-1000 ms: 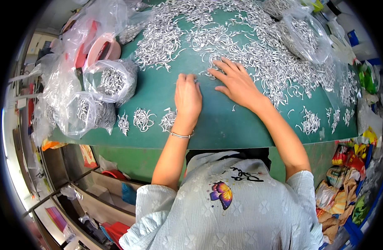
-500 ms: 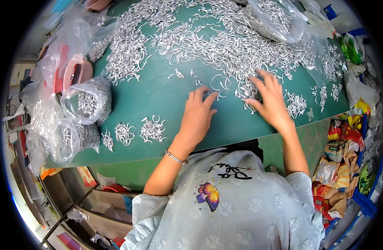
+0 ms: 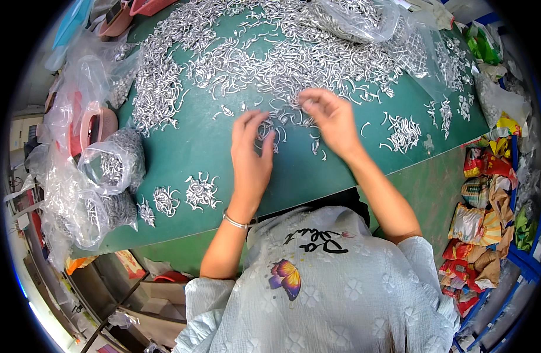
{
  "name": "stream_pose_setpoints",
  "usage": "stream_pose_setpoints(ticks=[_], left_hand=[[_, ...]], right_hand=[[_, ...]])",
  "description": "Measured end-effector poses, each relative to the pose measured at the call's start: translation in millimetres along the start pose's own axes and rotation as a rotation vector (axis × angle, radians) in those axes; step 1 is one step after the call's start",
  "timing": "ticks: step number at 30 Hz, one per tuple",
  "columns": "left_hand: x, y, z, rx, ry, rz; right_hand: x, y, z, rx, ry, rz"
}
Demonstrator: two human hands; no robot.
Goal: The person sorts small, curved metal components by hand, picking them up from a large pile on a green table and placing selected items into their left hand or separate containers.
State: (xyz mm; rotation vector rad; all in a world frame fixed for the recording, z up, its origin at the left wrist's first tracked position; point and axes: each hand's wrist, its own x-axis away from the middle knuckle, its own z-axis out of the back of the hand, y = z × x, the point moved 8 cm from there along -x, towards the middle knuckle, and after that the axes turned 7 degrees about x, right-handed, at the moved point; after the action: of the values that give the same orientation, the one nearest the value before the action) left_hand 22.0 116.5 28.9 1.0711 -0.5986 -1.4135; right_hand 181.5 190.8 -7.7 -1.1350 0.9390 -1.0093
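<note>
A broad spread of small curved silver metal pieces [image 3: 282,65] covers the far part of the green table [image 3: 188,141]. My left hand [image 3: 251,154] is open at the near edge of the spread, thumb apart from the fingers, beside a few loose silver pieces [image 3: 277,133]. To its right my right hand [image 3: 336,123] reaches over the pieces with bent, parted fingers, slightly blurred; its thumb is mostly hidden. Between the hands, a couple of pieces [image 3: 315,145] lie on the table. Neither hand visibly holds anything.
Small heaps lie at the left, one of them a loose cluster [image 3: 201,191], and another heap [image 3: 403,133] at the right. Clear plastic bags of pieces [image 3: 114,162] and a pink basket [image 3: 100,123] line the left edge. A filled bag [image 3: 359,20] lies at the far right.
My right hand has moved left across the near edge of the spread, its fingers now more bent. My left hand stays open near loose pieces. The whole view has shifted slightly.
</note>
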Motion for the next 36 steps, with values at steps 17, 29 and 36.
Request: stream_pose_setpoints(ticks=[17, 29, 36], left_hand=[[-16.3, -4.7, 9.1, -0.257, 0.128, -0.131], [37.7, 29.4, -35.1, -0.171, -0.237, -0.041], [31.2, 31.2, -75.6, -0.267, -0.305, -0.213]], right_hand=[[53.1, -30.3, 35.7, 0.944, 0.006, 0.213], [69.3, -43.3, 59.9, 1.073, 0.195, 0.132], [75.6, -34.1, 74.0, 0.832, 0.189, 0.126]])
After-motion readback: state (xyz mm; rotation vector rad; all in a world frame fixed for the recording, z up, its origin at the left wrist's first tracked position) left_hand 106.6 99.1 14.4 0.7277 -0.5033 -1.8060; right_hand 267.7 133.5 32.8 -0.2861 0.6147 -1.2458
